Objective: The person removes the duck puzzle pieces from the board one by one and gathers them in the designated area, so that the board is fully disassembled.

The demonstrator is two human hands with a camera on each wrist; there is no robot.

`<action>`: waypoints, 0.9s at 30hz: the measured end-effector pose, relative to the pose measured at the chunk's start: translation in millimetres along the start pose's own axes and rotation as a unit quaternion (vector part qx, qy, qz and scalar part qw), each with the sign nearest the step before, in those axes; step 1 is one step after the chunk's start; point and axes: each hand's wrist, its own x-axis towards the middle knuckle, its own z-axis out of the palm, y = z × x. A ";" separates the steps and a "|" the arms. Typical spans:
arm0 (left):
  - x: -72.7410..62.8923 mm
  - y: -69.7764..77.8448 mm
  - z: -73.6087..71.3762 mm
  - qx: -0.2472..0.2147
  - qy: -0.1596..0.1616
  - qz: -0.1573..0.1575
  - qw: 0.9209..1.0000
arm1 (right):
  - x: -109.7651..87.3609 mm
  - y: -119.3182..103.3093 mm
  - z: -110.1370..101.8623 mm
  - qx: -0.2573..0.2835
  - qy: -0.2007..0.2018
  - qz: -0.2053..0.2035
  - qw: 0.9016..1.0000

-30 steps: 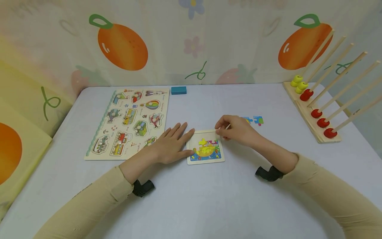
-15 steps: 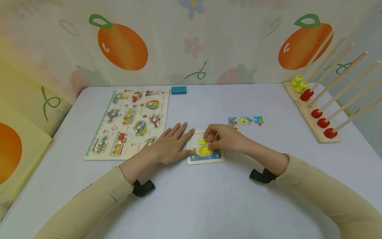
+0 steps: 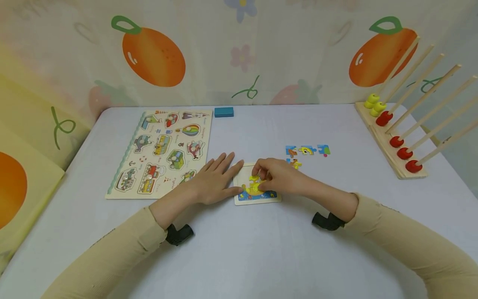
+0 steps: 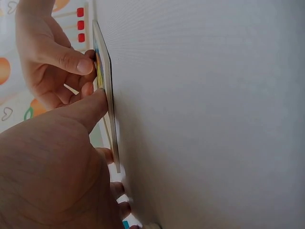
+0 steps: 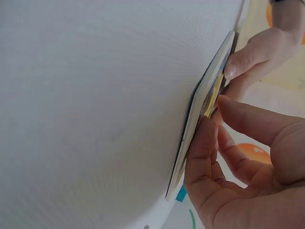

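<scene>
A small square puzzle tray [image 3: 244,173] lies on the table, its lower part filled with yellow and blue puzzle pieces. My left hand [image 3: 209,182] lies flat with fingers spread, its thumb and index finger touching the tray's left side. In the left wrist view the left thumb [image 4: 95,107] rests on the tray's edge. Over the tray, my right hand [image 3: 284,176] has curled fingers and pinches a yellow puzzle piece [image 3: 255,178] between thumb and index finger. The right wrist view shows these fingertips [image 5: 207,121] low against the tray [image 5: 190,126]; they hide most of the piece.
Several loose puzzle pieces [image 3: 307,150] lie behind the right hand. A large peg puzzle board [image 3: 125,166] with vehicle pictures lies at the left. A blue block [image 3: 224,112] sits at the back edge. A wooden bead rack [image 3: 396,164] with upright rods stands at the right.
My right hand has moved left and toward me, from the tray's upper right corner onto the pieces inside it, uncovering the loose pieces behind. The left hand has stayed still.
</scene>
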 end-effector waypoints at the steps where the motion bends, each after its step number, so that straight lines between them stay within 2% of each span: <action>1: -0.1 0.0 -0.2 -0.001 0.000 0.000 1.000 | 0.1 0.1 0.4 0.000 0.001 -0.002 1.000; 27: -1.9 0.7 -1.5 -0.003 0.005 0.006 1.000 | 1.3 -3.1 6.2 -0.062 -0.001 0.006 0.998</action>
